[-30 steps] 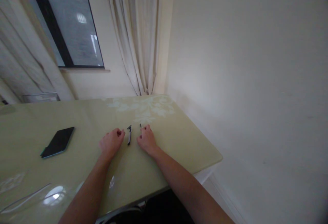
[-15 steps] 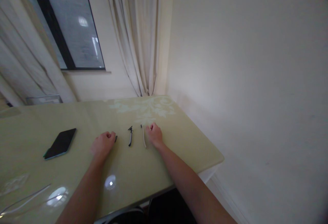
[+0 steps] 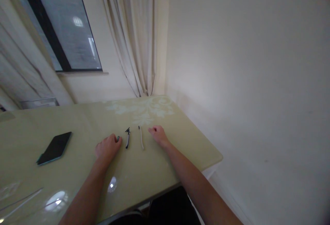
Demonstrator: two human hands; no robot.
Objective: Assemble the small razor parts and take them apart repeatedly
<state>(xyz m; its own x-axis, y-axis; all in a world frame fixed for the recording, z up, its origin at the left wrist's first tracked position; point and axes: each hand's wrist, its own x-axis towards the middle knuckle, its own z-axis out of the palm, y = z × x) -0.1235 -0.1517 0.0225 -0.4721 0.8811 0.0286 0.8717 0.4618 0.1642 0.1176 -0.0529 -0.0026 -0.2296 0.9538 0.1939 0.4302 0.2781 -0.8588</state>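
Observation:
My left hand [image 3: 108, 146] rests on the table with curled fingers around a small dark object, only its tip showing between thumb and forefinger; its kind cannot be made out. Just right of that hand lies a razor [image 3: 128, 138], dark with a lighter handle, head pointing away from me. Beside it is a toothbrush [image 3: 141, 138] with a pale handle and dark bristle end, roughly parallel to the razor. My right hand [image 3: 159, 134] is closed in a loose fist right of the toothbrush, apart from it, and nothing shows in it.
A dark tablet-like slab [image 3: 55, 148] with a greenish edge lies on the left of the glossy table [image 3: 165, 165]. Thin pale cables [image 3: 22, 201] are at the lower left. A wall [image 3: 244, 80] borders the table's right side; curtains [image 3: 134, 46] hang behind.
My right hand has drawn slightly away to the right of the toothbrush. The left hand has turned a little and sits nearer the razor. The view has shifted slightly.

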